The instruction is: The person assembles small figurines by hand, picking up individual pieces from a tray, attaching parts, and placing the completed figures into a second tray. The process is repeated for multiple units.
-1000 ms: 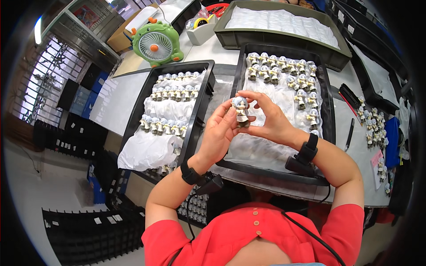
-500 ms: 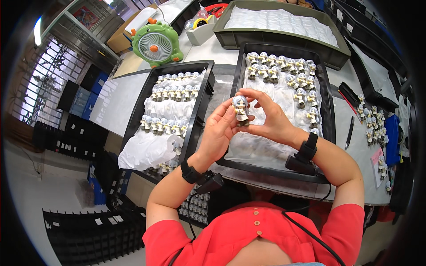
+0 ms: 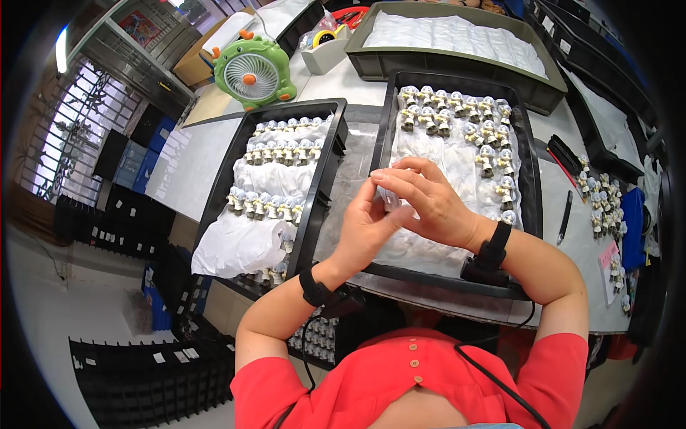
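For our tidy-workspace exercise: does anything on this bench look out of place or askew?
Mostly orderly. In the left black tray the white sheet is rumpled and spills over the near-left rim, with a few figurines lying loose there, out of their rows.

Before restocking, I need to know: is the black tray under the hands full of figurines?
Partly full: the black tray has figurines only in its far part.

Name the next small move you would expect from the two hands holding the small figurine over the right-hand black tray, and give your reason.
Probably setting the figurine down in the right-hand tray. Both the left hand and right hand hold it above bare white lining, below the standing figurine rows.
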Demonstrator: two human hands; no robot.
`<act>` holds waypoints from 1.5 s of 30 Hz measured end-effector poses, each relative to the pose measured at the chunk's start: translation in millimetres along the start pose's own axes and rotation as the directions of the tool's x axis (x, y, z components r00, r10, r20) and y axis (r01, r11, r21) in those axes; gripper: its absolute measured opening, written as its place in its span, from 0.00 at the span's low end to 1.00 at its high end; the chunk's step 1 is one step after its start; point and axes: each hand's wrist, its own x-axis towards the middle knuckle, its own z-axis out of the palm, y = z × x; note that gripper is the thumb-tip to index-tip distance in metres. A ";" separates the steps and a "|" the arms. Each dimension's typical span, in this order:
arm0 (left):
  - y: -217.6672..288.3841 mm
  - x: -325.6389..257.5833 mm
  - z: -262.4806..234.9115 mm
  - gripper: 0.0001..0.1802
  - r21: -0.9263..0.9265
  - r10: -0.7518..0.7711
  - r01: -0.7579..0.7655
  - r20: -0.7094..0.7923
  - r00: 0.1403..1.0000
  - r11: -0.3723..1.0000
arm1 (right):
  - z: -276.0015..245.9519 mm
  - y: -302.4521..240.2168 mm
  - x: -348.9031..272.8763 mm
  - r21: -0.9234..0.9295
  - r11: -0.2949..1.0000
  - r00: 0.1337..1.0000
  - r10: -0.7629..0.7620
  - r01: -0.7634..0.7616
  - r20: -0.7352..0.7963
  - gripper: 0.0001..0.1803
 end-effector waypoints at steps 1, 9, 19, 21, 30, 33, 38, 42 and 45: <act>-2.8 0.6 0.8 0.22 -0.021 0.023 -0.023 -0.004 1.000 1.000 | 0.4 -1.0 -0.2 0.023 0.999 1.000 0.026 -0.026 0.007 0.43; 0.2 9.5 -9.9 0.22 -0.414 -0.126 0.153 0.091 0.988 0.897 | -3.2 -4.6 1.6 0.270 0.936 0.974 0.222 -0.227 0.049 0.39; 0.5 13.4 -15.0 0.32 -0.501 -0.163 0.264 0.237 0.958 0.824 | -9.2 -2.1 -0.6 0.361 0.829 0.904 0.392 -0.427 0.171 0.40; -2.7 14.1 -16.4 0.30 -0.513 -0.153 0.258 0.239 0.959 0.819 | -10.7 -3.3 0.6 0.381 0.807 0.893 0.410 -0.451 0.187 0.40; -1.6 14.5 -16.6 0.29 -0.526 -0.171 0.263 0.217 0.961 0.808 | -9.5 -0.7 -0.3 0.383 0.793 0.880 0.411 -0.473 0.237 0.44; 0.9 14.7 -16.0 0.28 -0.560 -0.172 0.264 0.211 0.962 0.786 | -8.6 -5.5 0.1 0.473 0.695 0.837 0.500 -0.542 0.224 0.47; -2.5 15.8 -22.4 0.27 -0.587 -0.141 0.195 0.137 0.981 0.786 | -4.8 -3.0 -1.3 0.294 0.846 0.890 0.455 -0.444 0.033 0.41; -1.9 16.1 -24.0 0.27 -0.584 -0.155 0.166 0.069 0.986 0.795 | -6.9 1.7 -0.4 0.247 0.869 0.901 0.430 -0.429 0.054 0.29; -0.3 16.6 -26.6 0.26 -0.571 -0.160 0.167 0.064 0.985 0.803 | -7.3 -4.4 0.7 0.219 0.867 0.887 0.462 -0.448 -0.017 0.23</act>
